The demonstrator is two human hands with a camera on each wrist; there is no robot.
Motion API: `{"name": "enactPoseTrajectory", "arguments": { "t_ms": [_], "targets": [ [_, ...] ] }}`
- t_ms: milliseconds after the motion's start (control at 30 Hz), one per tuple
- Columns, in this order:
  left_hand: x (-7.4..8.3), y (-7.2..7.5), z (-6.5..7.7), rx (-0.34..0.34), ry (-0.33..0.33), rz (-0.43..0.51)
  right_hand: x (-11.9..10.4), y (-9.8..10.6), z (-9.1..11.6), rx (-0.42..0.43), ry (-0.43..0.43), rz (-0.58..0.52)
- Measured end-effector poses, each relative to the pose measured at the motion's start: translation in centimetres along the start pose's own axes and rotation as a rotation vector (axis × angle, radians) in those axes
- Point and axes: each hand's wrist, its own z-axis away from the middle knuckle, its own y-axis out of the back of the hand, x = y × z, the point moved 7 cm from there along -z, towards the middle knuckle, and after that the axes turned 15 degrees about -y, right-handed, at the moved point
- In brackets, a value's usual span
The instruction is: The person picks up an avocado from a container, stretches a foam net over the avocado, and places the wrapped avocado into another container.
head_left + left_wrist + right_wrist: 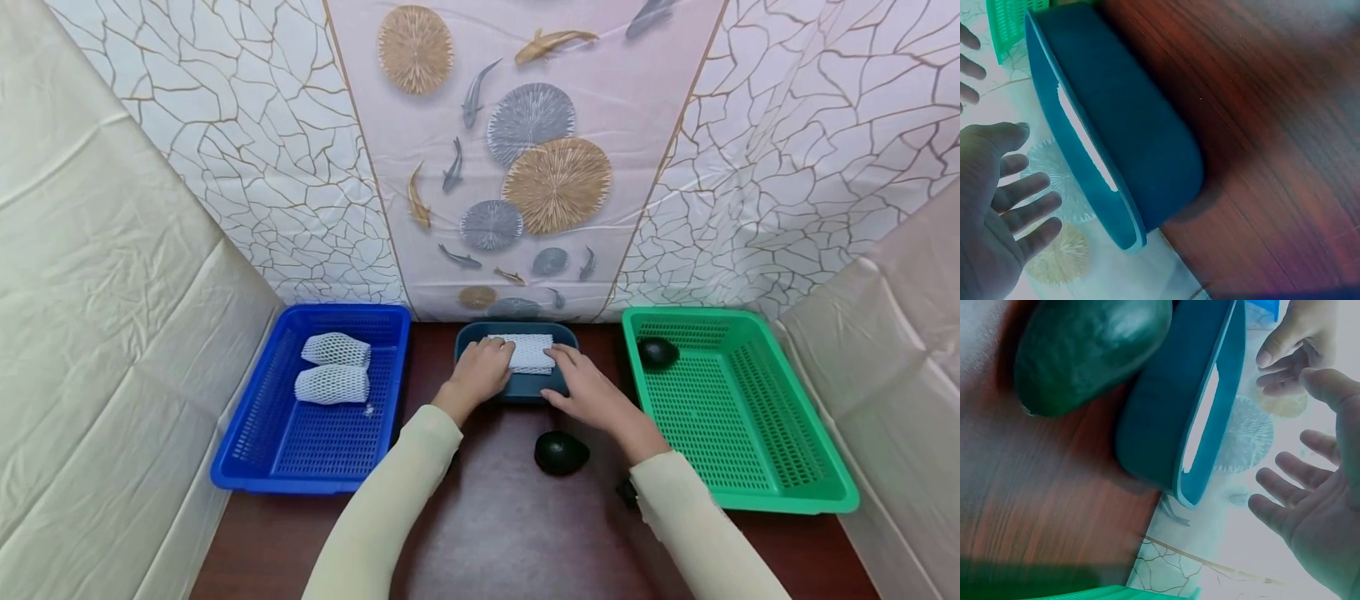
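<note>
A dark teal bin (525,388) stands against the back wall with white foam mesh sleeves (531,354) lying in it. Over its left side is my left hand (483,368), near the sleeves' left end. My right hand (588,387) reaches over the right side, fingertips by their right end. In the left wrist view, the left hand (991,206) has loosely spread fingers and holds nothing. The right hand (1310,506) looks relaxed and bare in the right wrist view. A dark avocado (561,452) lies on the table in front of the bin.
At the left, a blue basket (311,483) holds two mesh-wrapped items (332,384); what is inside them is hard to see. A green basket (780,502) on the right has another avocado (657,352) in its back left corner. Fabric walls enclose the table.
</note>
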Motion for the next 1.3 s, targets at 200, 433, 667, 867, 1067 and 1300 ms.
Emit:
{"name": "enactPoseTrajectory", "arguments": {
  "t_ms": [200,433,667,867,1067,1300],
  "targets": [
    [-0.6,-1.2,-1.7,-0.075,0.007,0.031,0.6,-0.6,-2.6,-0.042,-0.037,0.019],
    [-1.1,-2.4,-3.3,-0.174,0.001,0.072,1.4,-1.2,-4.8,-0.079,-0.064,0.044],
    [-1.8,-4.0,-4.1,-0.263,0.014,0.101,1.8,-1.9,-5.8,-0.137,-0.108,0.035],
    [-2.0,-5.1,-4.3,-0.28,0.007,0.132,2.0,-1.7,-5.4,-0.106,-0.135,0.022],
    [-2.2,-6.3,-4.3,-0.312,0.024,0.157,2.1,-1.6,-4.5,-0.076,-0.127,0.01],
    [-1.6,-6.9,-5.2,-0.307,-0.022,0.103,2.5,-1.8,-4.0,-0.056,-0.135,0.006]
  ]
}}
